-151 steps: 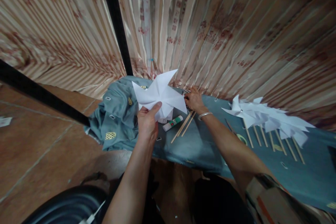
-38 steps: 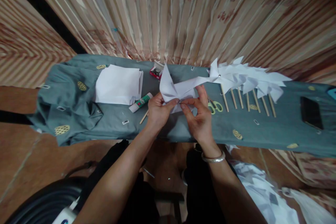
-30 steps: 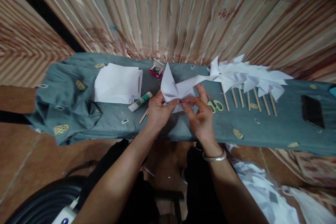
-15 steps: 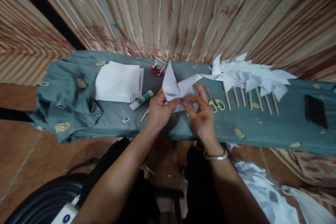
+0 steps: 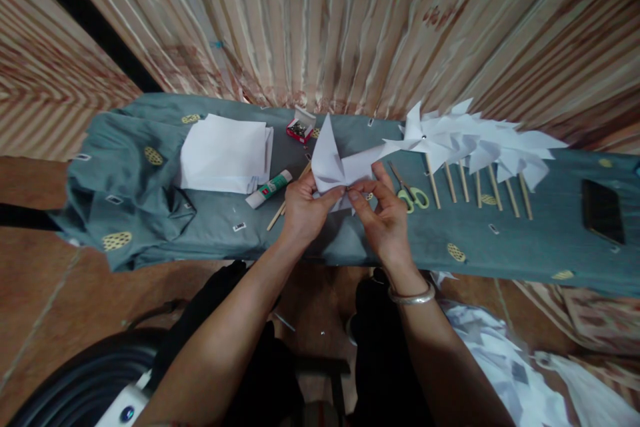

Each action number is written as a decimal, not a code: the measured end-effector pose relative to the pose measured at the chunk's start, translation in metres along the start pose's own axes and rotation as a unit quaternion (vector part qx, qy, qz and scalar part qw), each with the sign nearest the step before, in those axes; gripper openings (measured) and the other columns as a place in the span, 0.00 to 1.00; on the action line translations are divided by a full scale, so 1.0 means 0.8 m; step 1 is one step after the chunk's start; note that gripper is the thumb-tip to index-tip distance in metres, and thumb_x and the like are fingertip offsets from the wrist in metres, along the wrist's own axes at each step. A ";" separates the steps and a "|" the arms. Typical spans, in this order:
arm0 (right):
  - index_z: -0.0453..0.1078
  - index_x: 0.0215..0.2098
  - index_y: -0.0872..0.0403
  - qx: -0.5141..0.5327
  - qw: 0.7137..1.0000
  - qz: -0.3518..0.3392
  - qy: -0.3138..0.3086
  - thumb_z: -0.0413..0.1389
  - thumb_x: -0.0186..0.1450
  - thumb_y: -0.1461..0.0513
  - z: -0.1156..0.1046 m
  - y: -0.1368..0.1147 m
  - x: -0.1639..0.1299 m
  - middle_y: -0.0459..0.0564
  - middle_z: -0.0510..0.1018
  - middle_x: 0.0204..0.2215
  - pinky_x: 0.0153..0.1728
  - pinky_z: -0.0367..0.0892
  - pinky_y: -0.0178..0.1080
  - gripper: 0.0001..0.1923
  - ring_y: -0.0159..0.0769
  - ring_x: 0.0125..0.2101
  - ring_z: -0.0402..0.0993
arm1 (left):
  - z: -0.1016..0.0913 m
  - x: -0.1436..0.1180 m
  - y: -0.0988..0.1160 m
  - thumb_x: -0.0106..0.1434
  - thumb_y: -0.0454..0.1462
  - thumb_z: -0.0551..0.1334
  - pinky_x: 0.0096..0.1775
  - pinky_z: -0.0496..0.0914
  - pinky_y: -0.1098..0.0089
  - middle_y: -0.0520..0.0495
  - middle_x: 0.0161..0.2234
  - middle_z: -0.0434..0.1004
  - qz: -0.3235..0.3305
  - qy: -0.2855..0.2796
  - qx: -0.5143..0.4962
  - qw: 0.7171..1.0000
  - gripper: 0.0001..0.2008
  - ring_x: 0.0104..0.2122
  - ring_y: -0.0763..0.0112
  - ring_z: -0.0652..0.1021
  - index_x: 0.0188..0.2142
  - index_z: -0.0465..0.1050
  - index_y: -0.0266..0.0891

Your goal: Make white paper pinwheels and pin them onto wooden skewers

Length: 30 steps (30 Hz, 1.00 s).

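Note:
Between my two hands is a white paper pinwheel, its blades folded in toward the middle. My left hand grips it from the left, thumb pressed near the centre. My right hand pinches at the same centre with thumb and forefinger, other fingers raised; a tiny pin seems to be there, mostly hidden. Just left of my left hand lie thin wooden sticks and a glue stick. Beyond the hands stands an opened small red box of pins. Green-handled scissors lie right of my right hand.
A stack of white paper lies on the left of the cloth-covered table. Several finished pinwheels on sticks overlap in a row at right, with a black phone farther right. A curtain hangs behind. White paper pieces are below, right.
The pinwheel's right blade has shifted and now points less sharply outward. Both hands stay at the centre with nearly the same grip. The view has moved very slightly.

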State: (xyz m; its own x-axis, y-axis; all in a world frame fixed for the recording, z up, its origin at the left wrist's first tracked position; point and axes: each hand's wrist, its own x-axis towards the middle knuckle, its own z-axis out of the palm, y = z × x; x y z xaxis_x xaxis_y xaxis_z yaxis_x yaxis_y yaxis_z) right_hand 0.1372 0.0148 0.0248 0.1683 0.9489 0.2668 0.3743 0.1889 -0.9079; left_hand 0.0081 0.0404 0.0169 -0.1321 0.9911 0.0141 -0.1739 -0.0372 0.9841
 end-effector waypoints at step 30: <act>0.73 0.32 0.50 0.042 0.998 0.046 0.023 0.60 0.60 0.57 0.009 0.007 -0.006 0.53 0.71 0.59 0.63 0.55 0.54 0.06 0.45 0.63 0.61 | -0.009 -0.005 0.003 0.49 0.39 0.71 0.38 0.73 0.66 0.49 0.28 0.83 0.024 -0.032 0.033 0.999 0.09 0.30 0.65 0.79 0.30 0.81 0.37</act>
State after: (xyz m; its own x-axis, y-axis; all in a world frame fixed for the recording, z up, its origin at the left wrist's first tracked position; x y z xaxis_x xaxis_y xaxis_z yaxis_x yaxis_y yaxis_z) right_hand 0.1318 0.0131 0.0156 0.2401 0.9511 0.1946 0.2781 0.1246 -0.9524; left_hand 0.0011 0.0356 0.0181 -0.0764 0.9945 0.0712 -0.1040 -0.0790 0.9914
